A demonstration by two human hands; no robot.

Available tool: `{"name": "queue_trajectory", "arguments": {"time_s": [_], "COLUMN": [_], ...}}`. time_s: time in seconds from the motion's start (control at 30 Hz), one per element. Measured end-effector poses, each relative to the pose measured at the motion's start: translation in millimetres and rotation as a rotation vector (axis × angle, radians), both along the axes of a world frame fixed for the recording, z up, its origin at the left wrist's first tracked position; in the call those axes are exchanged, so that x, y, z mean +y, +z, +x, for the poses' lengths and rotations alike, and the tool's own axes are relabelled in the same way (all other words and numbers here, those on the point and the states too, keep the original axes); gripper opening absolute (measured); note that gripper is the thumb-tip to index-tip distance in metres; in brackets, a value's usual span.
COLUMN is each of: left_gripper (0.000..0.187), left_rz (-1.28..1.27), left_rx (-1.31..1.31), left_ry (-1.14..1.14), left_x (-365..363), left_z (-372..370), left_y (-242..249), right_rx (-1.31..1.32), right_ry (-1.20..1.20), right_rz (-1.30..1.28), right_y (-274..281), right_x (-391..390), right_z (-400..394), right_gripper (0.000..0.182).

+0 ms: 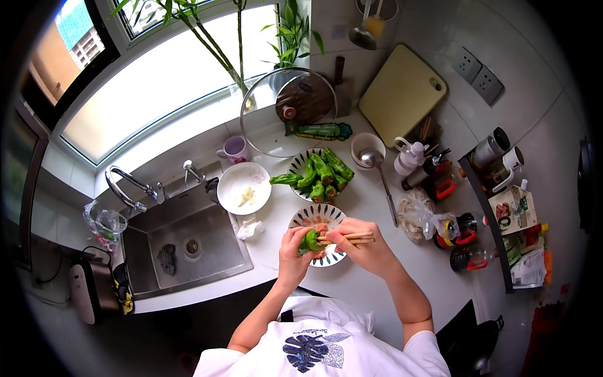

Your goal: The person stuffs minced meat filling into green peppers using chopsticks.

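Note:
My left hand (291, 254) is closed around a green pepper (309, 241). In my right hand (358, 244) is a pair of chopsticks (363, 238), their tips at the pepper's end. Below both hands lies a patterned plate (328, 259) with pinkish minced meat (321, 221) on it, partly hidden by the hands. Just beyond it, several green peppers (321, 171) are heaped on a second patterned plate (295, 165). To the left stands a white bowl (230, 200) holding some pale yellowish pieces (245, 196).
At left is a steel sink (213, 251) with a tap (125, 195). A glass lid (257, 119) and cutting board (402, 94) lean at the back. A ladle (380, 176) rests in a small bowl (361, 146). Bottles (409, 158) and a shelf (490, 213) stand at right.

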State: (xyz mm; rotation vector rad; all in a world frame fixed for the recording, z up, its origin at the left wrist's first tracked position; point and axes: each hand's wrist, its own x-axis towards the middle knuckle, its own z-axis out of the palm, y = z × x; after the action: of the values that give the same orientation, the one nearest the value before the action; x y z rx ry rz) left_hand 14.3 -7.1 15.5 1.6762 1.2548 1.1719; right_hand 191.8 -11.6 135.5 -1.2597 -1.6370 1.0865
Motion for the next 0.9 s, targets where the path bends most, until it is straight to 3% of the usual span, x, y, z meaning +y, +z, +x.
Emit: {"name": "queue_trajectory", "arguments": {"time_s": [0.03,0.1,0.23,0.43,0.53,0.6,0.73,0.8,0.87,0.9], "left_gripper": [0.052,0.051,0.051,0.05,0.05,0.05,0.049,0.049,0.051,0.051], "left_rz": [-0.007,-0.016,0.027,0.006,0.007,0.003,-0.031,-0.02,-0.034,-0.034], "left_rx": [0.004,0.007,0.08,0.028,0.018,0.014,-0.039,-0.052,-0.066,-0.064], "left_ry": [-0.001,-0.002,0.01,0.001,-0.006,-0.013,-0.055,-0.073,-0.127,-0.126], "left_x": [0.0,1.0,5.6,9.6,14.5,15.2,14.0,14.1,13.8,13.5], "left_z": [0.3,-0.1,-1.1,6.9,8.3,8.3,7.8,8.1,8.4,8.3], "left_y": [-1.1,-4.5,-15.1,-14.9,-19.6,-19.6,-11.0,-9.6,-10.1,-11.1], "right_rx": [0.001,-0.148,-0.256,-0.278,-0.142,0.147,0.262,0.304,0.622,0.656], "right_ry": [0.002,0.094,0.183,0.04,-0.105,-0.304,-0.487,-0.47,-0.457,-0.451], "right_rz": [0.0,0.299,0.332,0.322,0.328,0.299,0.246,0.16,-0.009,-0.006], "right_y": [-2.6,-6.8,12.0,33.3,30.4,21.3,-30.4,-68.0,-89.9,-91.7], "right_x": [0.6,-0.1,-7.4,-29.0,-38.3,-43.6,-36.2,-31.9,-31.2,-31.4], "right_z": [-0.7,-1.8,2.5,26.6,44.6,53.2,74.9,80.5,79.9,80.4], "right_gripper": [0.011,0.009,0.007,0.01,0.018,0.024,0.027,0.03,0.034,0.035]}}
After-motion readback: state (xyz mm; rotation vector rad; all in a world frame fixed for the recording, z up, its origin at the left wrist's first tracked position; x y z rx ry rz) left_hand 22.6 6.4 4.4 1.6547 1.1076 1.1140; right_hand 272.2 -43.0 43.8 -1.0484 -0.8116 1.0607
